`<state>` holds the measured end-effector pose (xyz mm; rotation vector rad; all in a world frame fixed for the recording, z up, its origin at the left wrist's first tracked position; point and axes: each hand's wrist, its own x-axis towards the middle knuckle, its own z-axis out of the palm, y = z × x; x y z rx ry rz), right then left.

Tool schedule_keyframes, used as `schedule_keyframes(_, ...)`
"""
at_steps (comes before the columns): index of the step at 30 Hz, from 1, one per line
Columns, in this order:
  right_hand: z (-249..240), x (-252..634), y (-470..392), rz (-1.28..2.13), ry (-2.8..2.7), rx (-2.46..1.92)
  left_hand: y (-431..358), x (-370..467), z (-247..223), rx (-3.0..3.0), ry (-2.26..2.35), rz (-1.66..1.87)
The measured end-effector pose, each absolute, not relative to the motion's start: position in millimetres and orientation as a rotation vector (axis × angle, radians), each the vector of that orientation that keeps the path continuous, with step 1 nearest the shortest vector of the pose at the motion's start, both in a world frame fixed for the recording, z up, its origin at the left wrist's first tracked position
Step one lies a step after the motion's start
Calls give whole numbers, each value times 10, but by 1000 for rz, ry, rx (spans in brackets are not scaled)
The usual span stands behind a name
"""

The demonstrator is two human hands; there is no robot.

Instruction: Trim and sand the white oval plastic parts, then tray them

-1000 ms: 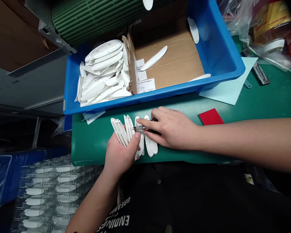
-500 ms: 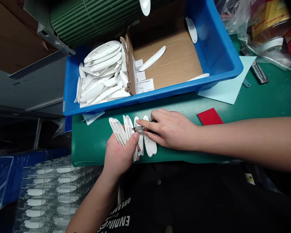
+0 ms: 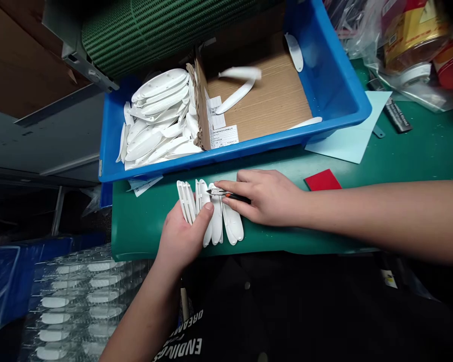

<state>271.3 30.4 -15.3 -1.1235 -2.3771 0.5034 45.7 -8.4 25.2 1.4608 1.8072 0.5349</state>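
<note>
clamping a fan of slim white pieces between thumb and fingers, the left hand holds them tilted near the front edge of the green table; they stick out past the fingers, on the side away from the wrist. the right hand is closed around small pliers, whose tip points left, close to the held pieces, though whether it touches them cannot be told. between the hands, just beside the left thumb and below the pliers, more white parts stand side by side, slightly tilted. beyond both hands sits a blue bin, with a white heap left of its cardboard divider. a red square lies just beyond the right forearm.
</note>
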Motion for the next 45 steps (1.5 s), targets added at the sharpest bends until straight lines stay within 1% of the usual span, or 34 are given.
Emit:
schedule_keyframes(3, -150, 2724, 320, 527, -2396, -1167, -52, 469, 293, 1523, 1848, 402)
schedule_keyframes(6, -152, 2729, 315, 532, -2385, -1152, -44, 490, 369, 1526, 1884, 358)
schedule_keyframes(13, -107, 2698, 269, 429, -2435, -1036, -121, 524, 386, 1262, 1690, 543)
schedule_keyframes(20, -70, 2683, 248, 350, -2515, -1086, -163, 580, 327, 1294, 1777, 581)
schedule_keyframes(33, -115, 2652, 223, 224, -2577, -1102, -180, 752, 421, 1277, 1892, 597)
schedule_keyframes(41, -128, 2698, 289, 446, -2383, -1112, -168, 683, 375, 1280, 1851, 611)
schedule_keyframes(45, -121, 2744, 318, 527, -2300, -1142, -94, 590, 326, 1430, 1862, 623)
